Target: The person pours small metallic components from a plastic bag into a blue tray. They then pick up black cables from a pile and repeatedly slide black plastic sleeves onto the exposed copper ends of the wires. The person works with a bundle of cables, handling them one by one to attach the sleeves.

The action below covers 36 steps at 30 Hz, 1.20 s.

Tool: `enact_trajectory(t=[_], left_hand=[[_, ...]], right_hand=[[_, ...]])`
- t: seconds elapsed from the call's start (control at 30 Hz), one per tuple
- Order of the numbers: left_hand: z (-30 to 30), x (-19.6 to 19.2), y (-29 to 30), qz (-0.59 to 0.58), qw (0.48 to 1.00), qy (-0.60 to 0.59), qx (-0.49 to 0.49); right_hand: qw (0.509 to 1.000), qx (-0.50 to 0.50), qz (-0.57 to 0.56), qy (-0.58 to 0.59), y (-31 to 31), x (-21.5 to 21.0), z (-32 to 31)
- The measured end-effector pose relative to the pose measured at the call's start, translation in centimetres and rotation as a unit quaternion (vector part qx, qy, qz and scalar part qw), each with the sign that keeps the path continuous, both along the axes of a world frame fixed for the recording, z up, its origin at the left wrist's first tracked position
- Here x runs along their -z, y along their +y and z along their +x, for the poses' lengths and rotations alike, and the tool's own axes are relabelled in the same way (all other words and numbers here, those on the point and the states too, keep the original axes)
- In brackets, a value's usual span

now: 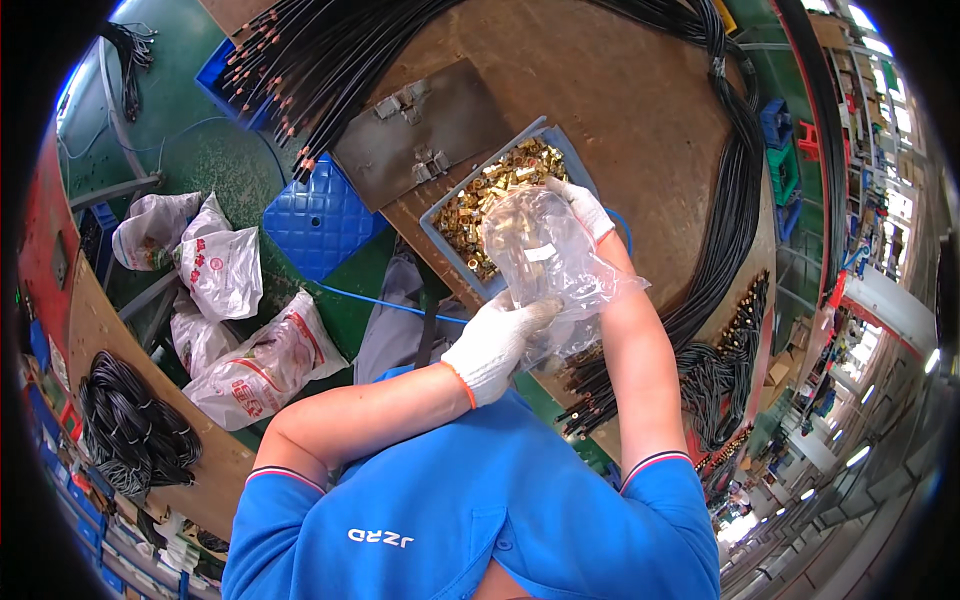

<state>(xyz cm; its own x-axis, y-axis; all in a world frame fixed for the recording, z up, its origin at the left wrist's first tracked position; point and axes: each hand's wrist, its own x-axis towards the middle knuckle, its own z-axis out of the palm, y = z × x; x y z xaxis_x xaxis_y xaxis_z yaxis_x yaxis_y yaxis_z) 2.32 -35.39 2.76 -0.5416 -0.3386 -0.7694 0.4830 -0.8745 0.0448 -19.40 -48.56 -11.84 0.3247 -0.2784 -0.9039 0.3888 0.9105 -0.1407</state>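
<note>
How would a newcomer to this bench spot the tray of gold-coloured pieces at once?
Start with the brown worktable ahead of the person. Just right of the dark metal plate sits a gray-blue rectangular tray, partly hidden by a clear plastic bag. Unlike the flat plate, it is heaped with small loose gold-coloured metal pieces.

- left arm [385,412] bent sharply at the elbow, forearm bare, crossing in front of the chest toward the right.
- left hand [492,350] in a white glove with an orange cuff edge, fingers [541,311] curled in, aimed right and forward.
- right arm [643,360] reaching forward, nearly straight, forearm bare below a blue sleeve [665,497].
- right hand [586,210] gloved in white, farther forward than the left, fingers partly hidden, pointing forward and left.
</note>
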Motion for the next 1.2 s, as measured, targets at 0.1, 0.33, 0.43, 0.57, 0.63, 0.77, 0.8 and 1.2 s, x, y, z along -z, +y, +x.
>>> enact_trajectory(t=[0.1, 0.33, 0.43, 0.57, 0.63, 0.77, 0.8, 1.2], left_hand=[[-0.3, -0.2, 0.4, -0.009, 0.999, -0.011, -0.029], [0.7, -1.3, 1.1, -0.08, 0.997, -0.003, 0.009], [0.9, -2.0, 1.4, -0.116, 0.993, 0.008, 0.02], [0.6, -2.1, 2.1, -0.175, 0.984, 0.002, 0.038], [0.5, -1.9, 2.4, -0.204, 0.977, -0.003, 0.064], [0.1, -1.6, 2.7, -0.222, 0.968, 0.006, 0.12], [-0.1, -1.5, 2.8, -0.221, 0.966, 0.012, 0.131], [-4.9, 4.2, 2.1, -0.395, 0.869, -0.084, 0.286]], right_hand=[[1.0, -0.009, 0.002, 0.023, 0.1, 0.0, -0.1], [1.0, 0.001, -0.021, 0.005, 0.5, 0.6, -0.6], [0.997, 0.013, -0.024, -0.074, 0.8, 1.1, -1.6], [0.997, 0.048, -0.025, -0.063, 1.3, -0.5, -1.6], [0.995, 0.059, -0.026, -0.07, 1.5, -1.7, -1.8], [0.987, 0.054, -0.062, -0.14, 2.4, -3.5, -4.5], [0.988, 0.059, -0.074, -0.124, 3.0, -4.0, -5.4], [0.858, 0.263, -0.407, -0.172, 9.9, -12.4, -6.7]])
